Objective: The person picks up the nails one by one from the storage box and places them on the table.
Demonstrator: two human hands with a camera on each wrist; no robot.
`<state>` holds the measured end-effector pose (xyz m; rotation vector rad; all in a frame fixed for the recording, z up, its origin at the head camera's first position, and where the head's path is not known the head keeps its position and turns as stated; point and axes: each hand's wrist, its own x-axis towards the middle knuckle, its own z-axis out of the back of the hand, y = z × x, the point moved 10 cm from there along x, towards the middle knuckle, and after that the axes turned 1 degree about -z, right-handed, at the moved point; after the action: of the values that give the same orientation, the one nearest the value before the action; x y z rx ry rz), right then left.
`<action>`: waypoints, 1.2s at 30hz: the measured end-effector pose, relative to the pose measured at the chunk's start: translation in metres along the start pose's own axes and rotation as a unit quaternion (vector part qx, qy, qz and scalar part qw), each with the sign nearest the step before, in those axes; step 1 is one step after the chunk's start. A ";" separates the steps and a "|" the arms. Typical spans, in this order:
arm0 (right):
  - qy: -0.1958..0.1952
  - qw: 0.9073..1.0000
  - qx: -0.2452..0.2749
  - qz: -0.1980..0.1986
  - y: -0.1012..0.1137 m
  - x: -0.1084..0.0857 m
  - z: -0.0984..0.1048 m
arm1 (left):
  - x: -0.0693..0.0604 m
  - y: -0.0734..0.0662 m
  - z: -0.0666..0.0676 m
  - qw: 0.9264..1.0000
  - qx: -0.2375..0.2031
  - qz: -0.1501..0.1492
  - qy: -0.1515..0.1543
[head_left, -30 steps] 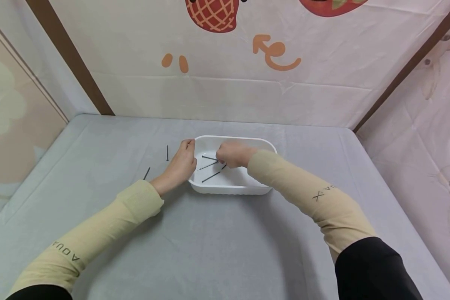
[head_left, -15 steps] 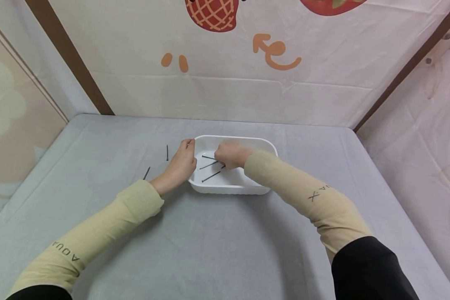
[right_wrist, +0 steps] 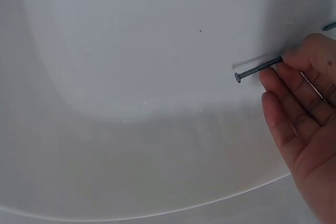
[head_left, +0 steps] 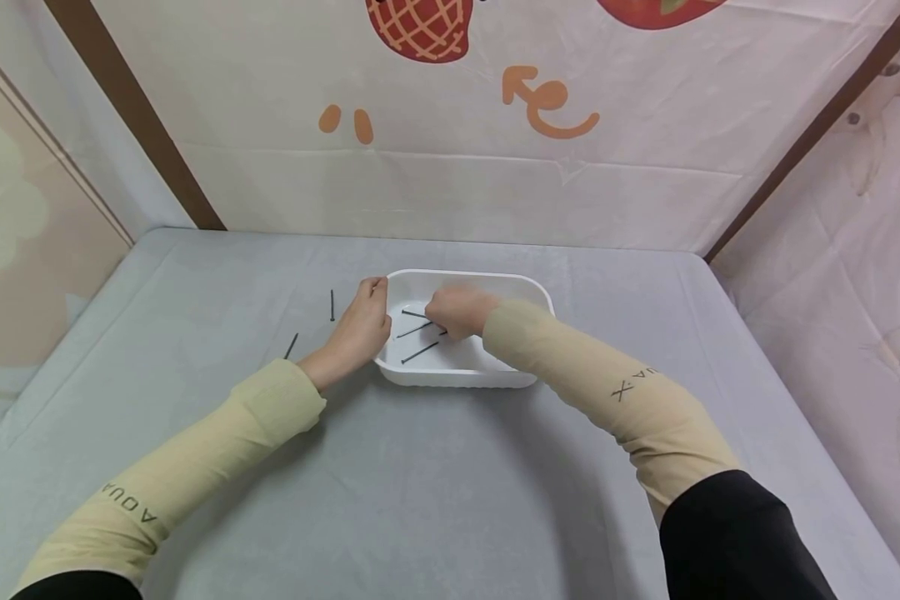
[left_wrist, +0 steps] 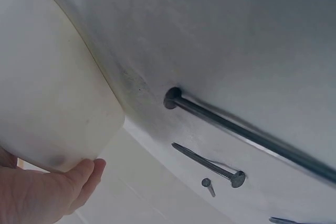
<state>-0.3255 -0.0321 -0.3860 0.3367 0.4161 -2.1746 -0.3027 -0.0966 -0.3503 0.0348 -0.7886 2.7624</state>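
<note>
Nail (right_wrist: 257, 70), right of the right-wrist frame: pinched between thumb and fingertips of the right hand (right_wrist: 310, 124), over the white tray (head_left: 457, 379). Left hand (head_left: 356, 333) grips the tray's left end, centre of the head frame. Loose nails (head_left: 420, 352) lie inside; two others (head_left: 332, 305) lie left on the table (head_left: 390, 500). Step in hand, as judged: handling one nail. Next move likely calls for a firm pinch and steady tray.

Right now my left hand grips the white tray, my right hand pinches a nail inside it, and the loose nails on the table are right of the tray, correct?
Not quite: the loose nails on the table are left of the white tray, as the head view shows. Your left hand does grip the tray, and your right hand pinches a nail inside it.
</note>
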 end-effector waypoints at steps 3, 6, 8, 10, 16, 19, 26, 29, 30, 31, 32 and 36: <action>0.001 1.000 0.000 0.001 0.001 -0.003 0.002 | 0.000 0.001 0.000 1.000 -0.002 0.002 0.002; 0.007 1.000 0.008 -0.001 0.001 -0.006 0.004 | 0.000 0.001 0.000 1.000 -0.004 0.004 0.004; 0.009 1.000 0.013 -0.001 0.001 -0.007 0.004 | -0.001 0.002 -0.001 1.000 -0.004 0.006 0.005; 0.015 1.000 0.019 -0.001 0.001 -0.008 0.004 | -0.001 0.002 -0.001 1.000 -0.004 0.006 0.005; 0.018 0.999 0.033 -0.005 -0.002 -0.010 0.007 | 0.000 0.000 0.000 1.000 -0.002 0.000 0.000; 0.009 1.000 0.029 0.005 -0.002 -0.011 0.011 | 0.000 0.000 0.000 1.000 0.000 -0.001 0.000; 0.019 0.999 0.033 -0.014 -0.010 -0.013 0.016 | 0.000 0.000 0.000 1.000 0.002 -0.001 0.000; 0.029 0.999 0.033 -0.025 -0.014 -0.014 0.017 | 0.000 0.000 0.000 1.000 0.003 0.000 0.001; 0.029 0.999 0.032 -0.026 -0.015 -0.015 0.018 | 0.000 0.000 0.000 1.000 0.002 -0.001 0.001; 0.029 0.999 0.032 -0.027 -0.016 -0.015 0.018 | 0.000 0.000 0.000 1.000 0.002 -0.001 0.000; 0.027 0.999 0.032 -0.028 -0.017 -0.016 0.020 | 0.000 0.000 0.000 1.000 0.002 -0.001 0.000; 0.020 0.999 0.036 -0.025 -0.020 -0.019 0.024 | -0.001 -0.001 0.000 1.000 -0.002 -0.003 -0.001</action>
<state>-0.3327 -0.0174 -0.3538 0.4139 0.3734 -2.2390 -0.3015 -0.0960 -0.3494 0.0383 -0.7914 2.7548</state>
